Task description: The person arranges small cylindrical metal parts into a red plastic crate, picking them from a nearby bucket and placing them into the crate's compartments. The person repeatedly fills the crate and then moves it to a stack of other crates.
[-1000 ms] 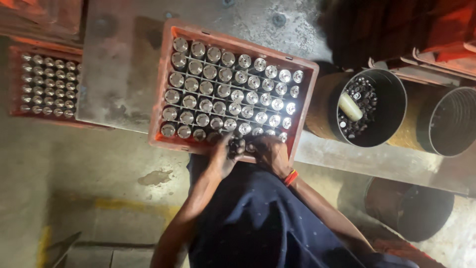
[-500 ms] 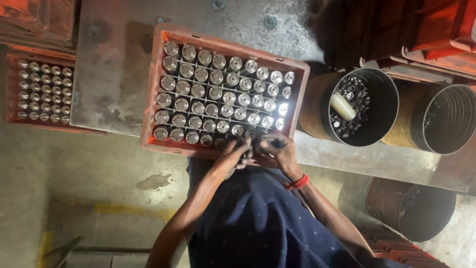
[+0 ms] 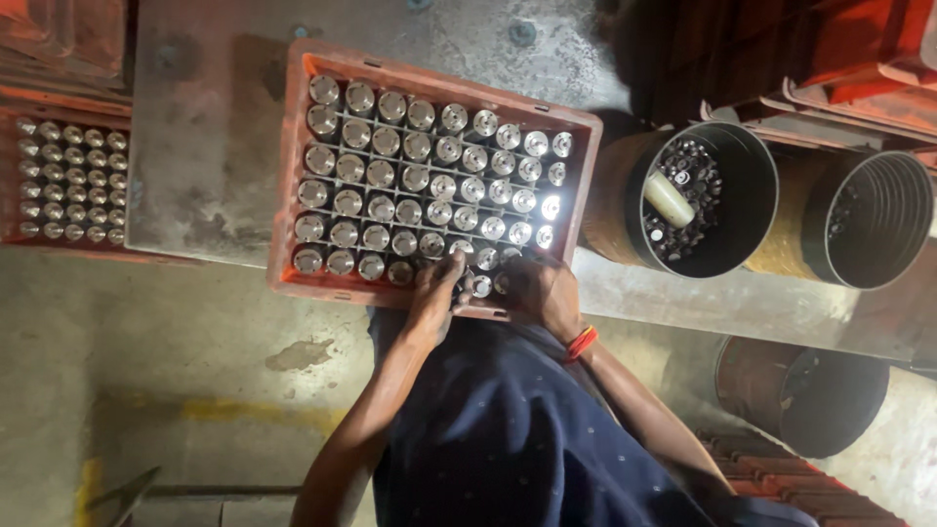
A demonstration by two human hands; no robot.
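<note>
An orange plastic crate [image 3: 289, 176] with a grid of cells sits on a grey metal table. Several shiny round metal parts [image 3: 410, 181] stand in its cells. My left hand [image 3: 436, 298] rests on the crate's near edge, fingers curled over the parts in the nearest row. My right hand [image 3: 542, 293], with an orange band at the wrist, is beside it on the same edge, fingers bent around a small metal part [image 3: 481, 286]. Whether the left hand grips a part is hidden by its fingers.
A second orange crate [image 3: 68, 181] of metal parts lies at the left. Two round metal bins stand right of the table: one [image 3: 698, 200] holds dark small parts and a pale cylinder, the other [image 3: 869, 220] looks nearly bare. A rusty drum [image 3: 800, 395] stands on the floor.
Both hands have stayed at the crate's near edge, shifting slightly within the nearest row. The camera view has shifted a little.
</note>
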